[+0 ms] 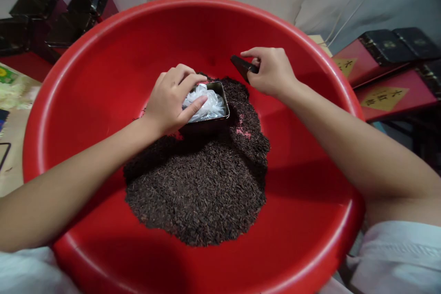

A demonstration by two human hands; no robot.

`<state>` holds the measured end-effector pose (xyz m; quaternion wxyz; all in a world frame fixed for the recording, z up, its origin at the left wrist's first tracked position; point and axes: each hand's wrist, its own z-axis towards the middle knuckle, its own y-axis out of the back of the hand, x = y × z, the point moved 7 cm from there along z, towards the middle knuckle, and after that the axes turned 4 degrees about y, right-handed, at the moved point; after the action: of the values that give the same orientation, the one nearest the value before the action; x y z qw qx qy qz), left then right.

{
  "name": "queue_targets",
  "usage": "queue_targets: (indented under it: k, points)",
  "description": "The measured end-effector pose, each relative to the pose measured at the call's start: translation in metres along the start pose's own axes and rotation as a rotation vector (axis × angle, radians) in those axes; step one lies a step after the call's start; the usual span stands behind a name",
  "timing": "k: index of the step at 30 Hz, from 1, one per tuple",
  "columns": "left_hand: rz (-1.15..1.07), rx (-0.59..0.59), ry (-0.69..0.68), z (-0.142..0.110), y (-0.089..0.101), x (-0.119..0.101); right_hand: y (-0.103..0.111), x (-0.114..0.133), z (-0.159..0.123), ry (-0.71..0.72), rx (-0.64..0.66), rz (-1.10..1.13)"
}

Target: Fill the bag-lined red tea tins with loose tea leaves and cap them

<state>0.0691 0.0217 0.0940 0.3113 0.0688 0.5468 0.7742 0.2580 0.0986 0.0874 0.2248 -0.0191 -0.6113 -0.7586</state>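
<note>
A big red plastic basin [86, 101] holds a heap of dark loose tea leaves [200, 188]. At the far edge of the heap sits a small rectangular metal tin [220, 92] lined with a clear plastic bag [206, 105]. My left hand [170, 98] grips the tin's near side, thumb and fingers curled over the bag. My right hand [270, 71] hovers just right of the tin and pinches a small dark flat scoop [241, 66], its tip pointing left toward the tin.
Dark boxes [51, 18] are stacked at the back left. Red and black tea boxes with gold labels [386, 78] lie at the right. A paper-covered surface [14, 101] shows at the left edge. The basin rests against my lap.
</note>
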Motion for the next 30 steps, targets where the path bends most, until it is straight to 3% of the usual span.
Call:
queue_targets:
  k: [5,7,9,11,14,17,19,23,27,30]
  points:
    - [0.000,-0.120,-0.020,0.004,0.022,-0.007,0.022,0.021,-0.010,0.047,-0.189,0.148]
    - [-0.082,-0.124,0.046,0.007,0.030,-0.008,0.031,0.038,-0.024,0.152,-0.274,0.198]
    - [-0.272,-0.043,0.182,0.010,0.031,-0.008,0.033,0.060,-0.041,0.306,-0.286,0.156]
    - [-0.525,0.113,0.319,0.011,0.024,-0.012,0.026,0.080,-0.056,0.415,-0.197,0.038]
    - [-0.822,0.290,0.465,0.007,0.013,-0.021,0.007,0.096,-0.068,0.421,-0.005,-0.053]
    - [-0.820,0.340,0.582,0.003,0.004,-0.010,-0.007,0.104,-0.071,0.432,0.113,-0.012]
    - [-0.750,0.429,0.547,0.003,-0.001,0.002,-0.012,0.107,-0.070,0.517,0.146,0.008]
    - [-0.678,0.582,0.305,0.011,-0.001,0.027,-0.020,0.088,-0.056,0.576,0.130,0.042]
    - [-0.533,0.614,0.241,0.012,-0.007,0.051,-0.037,0.062,-0.041,0.554,0.194,0.141]
    - [-0.414,0.536,0.231,0.010,-0.013,0.059,-0.049,0.057,-0.042,0.554,0.278,0.222]
